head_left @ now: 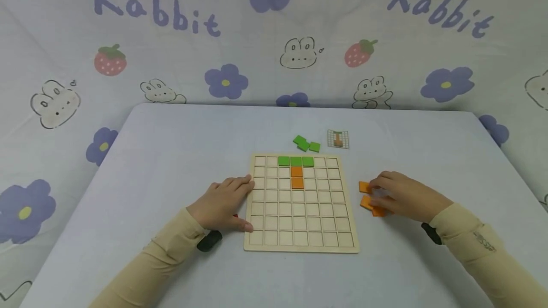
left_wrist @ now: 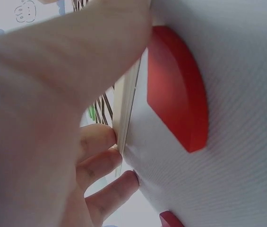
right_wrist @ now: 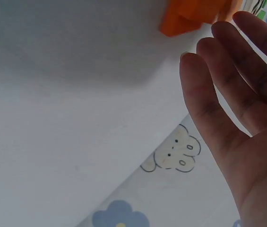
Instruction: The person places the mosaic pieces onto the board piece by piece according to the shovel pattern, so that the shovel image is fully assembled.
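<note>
A pale wooden grid board point(head_left: 299, 225) lies flat on the table. Three green tiles point(head_left: 296, 161) sit in a row in its top cells, with two orange tiles point(head_left: 297, 178) below the middle one. My left hand point(head_left: 224, 203) rests against the board's left edge, thumb and fingers spread. Beneath that hand, a red curved piece point(left_wrist: 176, 90) lies on the cloth beside the board. My right hand point(head_left: 406, 196) is over loose orange tiles point(head_left: 365, 187) right of the board, its fingertips at them. In the right wrist view its fingers point(right_wrist: 204, 94) look nearly straight; the thumb is hidden there.
Several loose green tiles point(head_left: 303, 146) lie behind the board, near a small printed card point(head_left: 338, 139) showing a grid pattern. Another red piece point(left_wrist: 171, 219) shows partly in the left wrist view. A patterned curtain point(head_left: 299, 23) hangs along the table's back edge.
</note>
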The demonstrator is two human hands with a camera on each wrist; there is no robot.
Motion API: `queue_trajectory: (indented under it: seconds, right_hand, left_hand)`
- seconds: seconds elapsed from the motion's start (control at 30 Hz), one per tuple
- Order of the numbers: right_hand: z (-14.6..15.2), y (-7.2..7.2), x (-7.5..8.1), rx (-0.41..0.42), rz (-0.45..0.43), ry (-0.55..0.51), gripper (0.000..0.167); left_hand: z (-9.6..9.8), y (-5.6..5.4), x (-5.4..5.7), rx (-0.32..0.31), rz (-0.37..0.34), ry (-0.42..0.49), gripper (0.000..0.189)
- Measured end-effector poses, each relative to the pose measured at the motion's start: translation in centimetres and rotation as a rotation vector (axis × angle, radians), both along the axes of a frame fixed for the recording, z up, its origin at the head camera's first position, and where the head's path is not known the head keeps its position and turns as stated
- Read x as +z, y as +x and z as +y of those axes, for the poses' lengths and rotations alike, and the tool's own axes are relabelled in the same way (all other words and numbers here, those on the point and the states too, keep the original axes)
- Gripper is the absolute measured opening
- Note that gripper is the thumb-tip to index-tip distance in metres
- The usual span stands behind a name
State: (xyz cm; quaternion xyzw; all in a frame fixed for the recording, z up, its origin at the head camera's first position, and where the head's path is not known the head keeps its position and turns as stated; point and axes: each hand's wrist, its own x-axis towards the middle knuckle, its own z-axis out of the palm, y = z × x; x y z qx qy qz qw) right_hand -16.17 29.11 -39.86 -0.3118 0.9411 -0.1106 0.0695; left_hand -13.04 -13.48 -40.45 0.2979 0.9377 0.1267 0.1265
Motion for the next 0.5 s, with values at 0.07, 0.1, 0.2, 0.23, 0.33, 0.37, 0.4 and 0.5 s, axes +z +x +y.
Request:
queue_trajectory:
  seconds: [0.07, 0.1, 0.2, 0.23, 0.33, 0.37, 0.4, 0.5]
  right_hand:
    - [0.2, 0.2, -0.1, 0.003, 0.007, -0.014, 0.028]
    - [0.2, 0.3, -0.2, -0.002, 0.012, -0.02, 0.027]
    - [0.2, 0.6, -0.6, -0.013, 0.025, -0.032, 0.03]
    - [0.2, 0.7, -0.7, -0.014, 0.031, -0.033, 0.032]
    - [-0.1, 0.9, -1.1, 0.0, 0.065, -0.04, 0.037]
    - [-0.1, 0.9, -1.1, 0.014, 0.081, -0.043, 0.037]
    - [-0.2, 1.0, -1.2, 0.031, 0.102, -0.048, 0.037]
    - [-0.4, 1.1, -1.3, 0.076, 0.155, -0.064, 0.031]
  left_hand:
    - [-0.1, 0.0, 0.1, 0.001, 0.003, 0.002, 0.095]
    - [-0.1, 0.1, 0.1, 0.002, 0.005, 0.003, 0.095]
    - [-0.1, 0.1, 0.1, 0.005, 0.007, 0.004, 0.094]
    - [-0.1, 0.1, 0.1, 0.004, 0.007, 0.004, 0.094]
    - [-0.1, 0.1, 0.1, 0.003, 0.006, 0.002, 0.095]
    - [-0.1, 0.1, 0.1, 0.001, 0.007, 0.001, 0.095]
    - [0.0, 0.1, 0.1, 0.0, 0.007, 0.002, 0.094]
    - [0.0, 0.1, 0.2, -0.002, 0.004, 0.004, 0.094]
